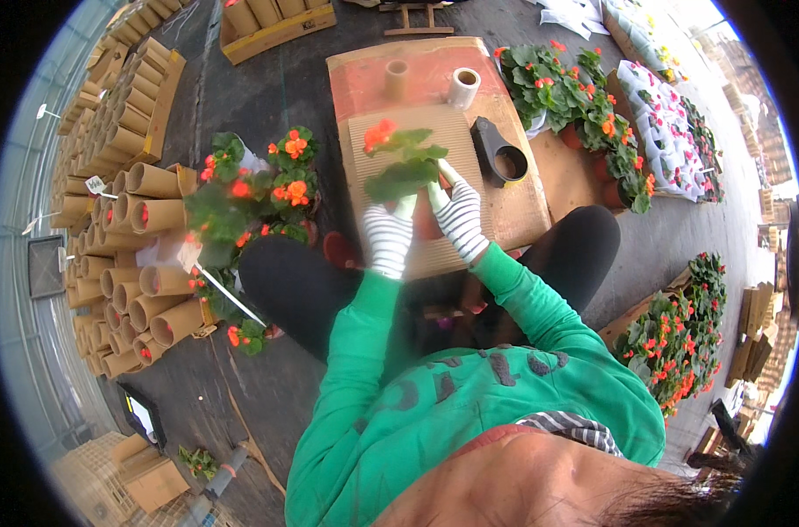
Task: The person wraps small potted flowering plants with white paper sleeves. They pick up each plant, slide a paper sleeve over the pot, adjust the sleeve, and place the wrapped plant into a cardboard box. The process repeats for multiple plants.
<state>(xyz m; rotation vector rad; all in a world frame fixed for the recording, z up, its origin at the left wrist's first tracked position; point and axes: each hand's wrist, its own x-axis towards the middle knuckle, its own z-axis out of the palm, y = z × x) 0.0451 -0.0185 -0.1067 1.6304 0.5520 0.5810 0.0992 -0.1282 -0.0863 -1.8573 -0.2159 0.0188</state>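
Both hands, in striped gloves, are around a potted begonia (399,171) with an orange bloom and broad green leaves, blurred in part. My left hand (389,230) grips it from the left and my right hand (460,214) from the right. Between the gloves shows its reddish-brown pot (427,222), partly hidden. Below the plant lies a sheet of corrugated cardboard (366,141) on a cardboard-topped work surface (521,204). To the right of the sheet is a black tape dispenser (498,153). A tape roll (464,89) and a brown cardboard core (396,80) stand farther back.
Potted begonias (297,191) stand by my left knee, others (544,85) at the right of the work surface. Cardboard tubes (155,197), several with red blooms inside, are stacked at far left. More red-flowered plants (669,336) sit at lower right. A white-stemmed tag (231,296) sticks out near my left knee.
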